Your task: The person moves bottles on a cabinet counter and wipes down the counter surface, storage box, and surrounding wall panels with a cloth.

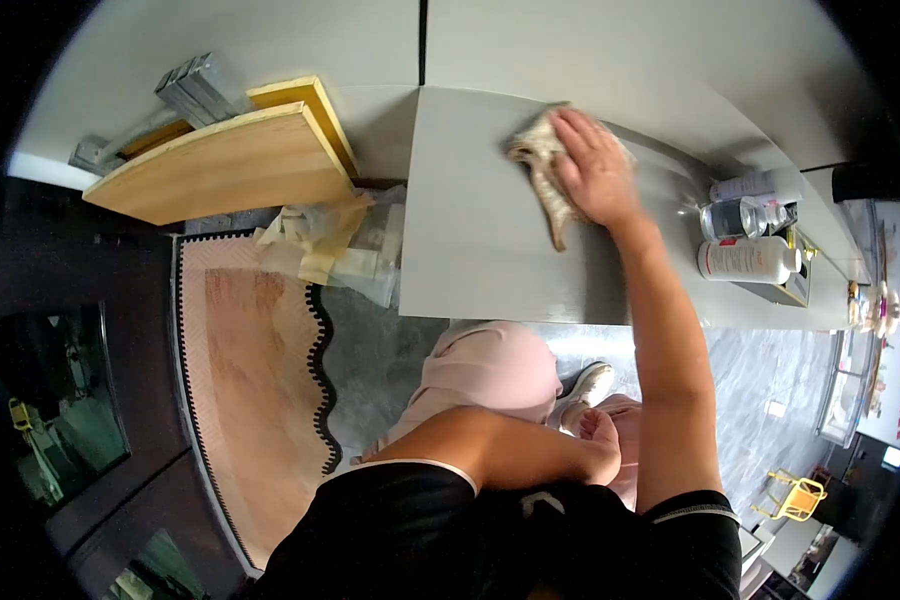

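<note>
My right hand [595, 165] presses down on a crumpled beige cloth [545, 150] lying on the grey cabinet top [470, 210]. Its fingers lie over the cloth, and one corner of the cloth trails toward me. My left hand [599, 428] is held low in front of my body, close to my pink trousers [490, 365]. Its fingers are curled in, and I see nothing in them.
To the right on the cabinet stand a white bottle [745, 260] and a clear bottle [735, 218]. Wooden boards [230, 165] lean at the left, with plastic wrapping [335, 245] beside the cabinet. A brown mat [245, 370] covers floor; a yellow stool [798, 497] stands far right.
</note>
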The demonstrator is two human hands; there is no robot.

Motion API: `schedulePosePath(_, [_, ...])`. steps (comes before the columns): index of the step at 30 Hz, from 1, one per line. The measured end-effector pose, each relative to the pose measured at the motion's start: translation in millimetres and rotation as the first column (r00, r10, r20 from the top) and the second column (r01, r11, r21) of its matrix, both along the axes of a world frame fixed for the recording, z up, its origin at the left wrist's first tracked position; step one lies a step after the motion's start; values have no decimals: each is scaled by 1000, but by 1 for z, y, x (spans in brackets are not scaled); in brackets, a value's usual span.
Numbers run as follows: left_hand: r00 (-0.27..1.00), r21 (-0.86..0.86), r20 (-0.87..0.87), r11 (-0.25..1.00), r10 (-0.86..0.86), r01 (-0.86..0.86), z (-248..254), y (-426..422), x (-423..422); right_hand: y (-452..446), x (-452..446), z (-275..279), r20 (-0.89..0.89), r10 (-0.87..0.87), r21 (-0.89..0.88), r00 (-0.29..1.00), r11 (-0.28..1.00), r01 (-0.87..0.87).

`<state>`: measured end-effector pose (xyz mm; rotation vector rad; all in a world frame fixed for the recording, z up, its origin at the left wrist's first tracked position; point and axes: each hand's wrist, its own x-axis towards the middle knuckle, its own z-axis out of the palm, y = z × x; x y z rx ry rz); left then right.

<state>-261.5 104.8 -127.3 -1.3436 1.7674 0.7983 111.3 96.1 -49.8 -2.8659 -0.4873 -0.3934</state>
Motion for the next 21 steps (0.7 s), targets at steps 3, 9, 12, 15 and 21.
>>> schedulePosePath(3, [992, 38, 88, 996, -90, 87, 6, 3, 2, 6, -5, -3, 21, -140, -125, 990, 982, 141])
schedulePosePath(9, [999, -20, 31, 1000, -11, 11, 5, 6, 6, 113, 23, -14, 83, 83, -97, 993, 992, -75])
schedulePosePath(12, [999, -42, -29, 999, 20, -21, 5, 6, 7, 140, 40, -5, 82, 212, -75, 974, 976, -206])
schedulePosePath(15, [997, -62, -71, 997, 43, -47, 5, 3, 3, 147, 43, -4, 32, 182, -13, 983, 983, -182])
schedulePosePath(21, [986, -50, -136, 994, 92, -99, 3, 3, 14, 155, -7, 10, -110, 430, -10, 896, 901, -433])
